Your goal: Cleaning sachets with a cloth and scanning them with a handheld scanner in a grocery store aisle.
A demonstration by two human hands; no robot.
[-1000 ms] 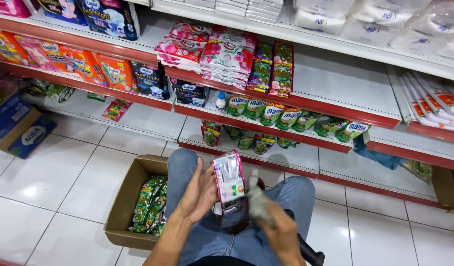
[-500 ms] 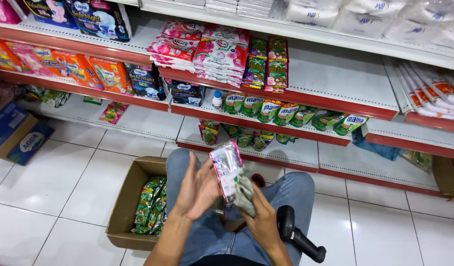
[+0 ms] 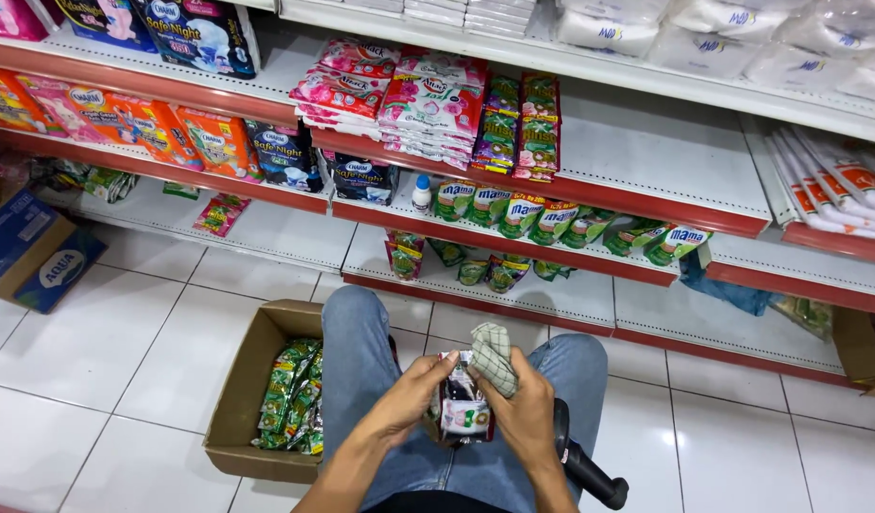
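Packet held over the lap

Left hand (image 3: 411, 397) and right hand (image 3: 525, 410) grasp an upright packet (image 3: 462, 408), long axis vertical; right fingers also clutch a checked cloth (image 3: 495, 355).

box (image 3: 243, 399) left of knees | packet (image 3: 463, 413) between hands | shelves (image 3: 589, 285) ahead

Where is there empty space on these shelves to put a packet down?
The middle shelf is bare right of the stacked red and green sachets. The bottom shelf has bare room between the pink packet and the hanging pouches. It is crowded along the row of green pouches.
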